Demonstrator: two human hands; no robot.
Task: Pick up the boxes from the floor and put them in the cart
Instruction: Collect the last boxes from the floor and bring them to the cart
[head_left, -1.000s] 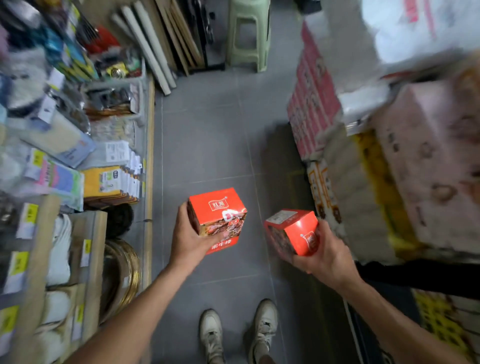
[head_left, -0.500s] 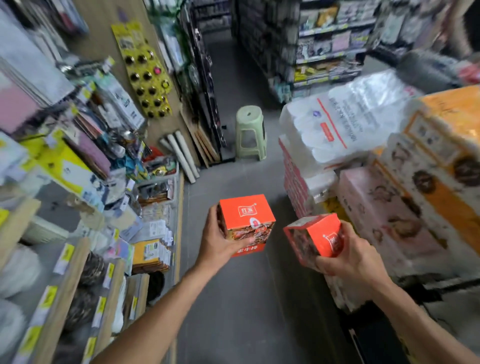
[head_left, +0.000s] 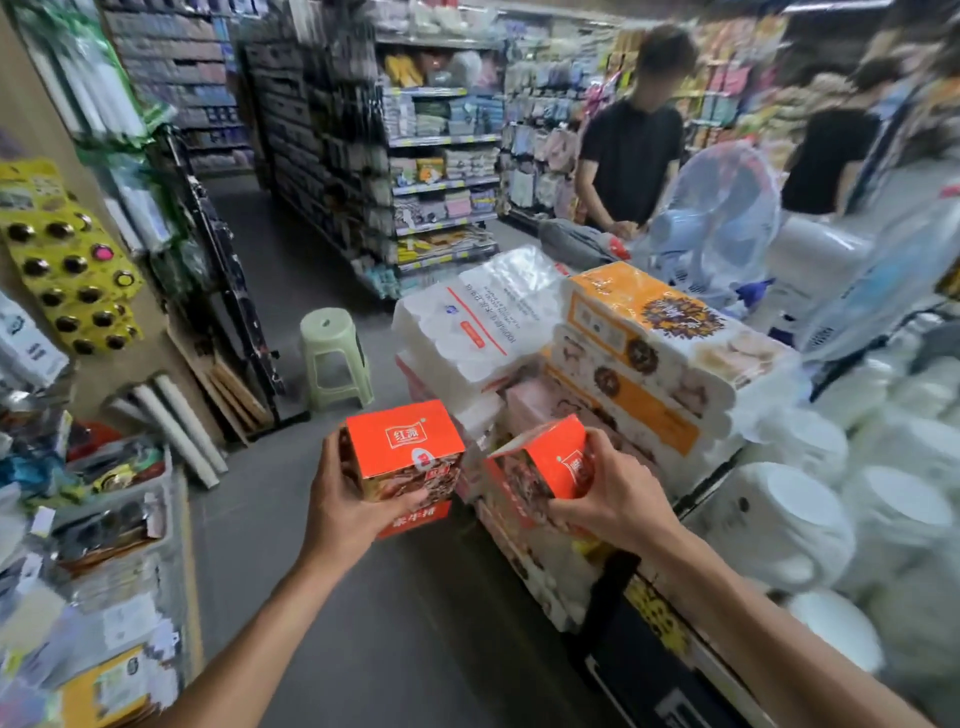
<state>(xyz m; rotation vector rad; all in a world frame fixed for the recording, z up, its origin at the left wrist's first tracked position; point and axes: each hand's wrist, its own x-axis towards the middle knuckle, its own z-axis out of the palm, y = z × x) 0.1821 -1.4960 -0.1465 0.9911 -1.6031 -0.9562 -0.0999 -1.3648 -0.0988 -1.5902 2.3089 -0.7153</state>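
Orange cardboard box (head_left: 404, 451) gripped in left hand (head_left: 347, 512), second orange box (head_left: 545, 465) tilted in right hand (head_left: 618, 499), both mid-air; stacked plastic-wrapped tissue packs (head_left: 587, 343) just ahead-right, pale green plastic stool (head_left: 335, 356) ahead-left, grey tiled aisle floor (head_left: 363, 623) open between

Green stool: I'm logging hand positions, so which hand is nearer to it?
Left. The left hand, holding a red box, is just below the stool; the right hand with its box is farther right.
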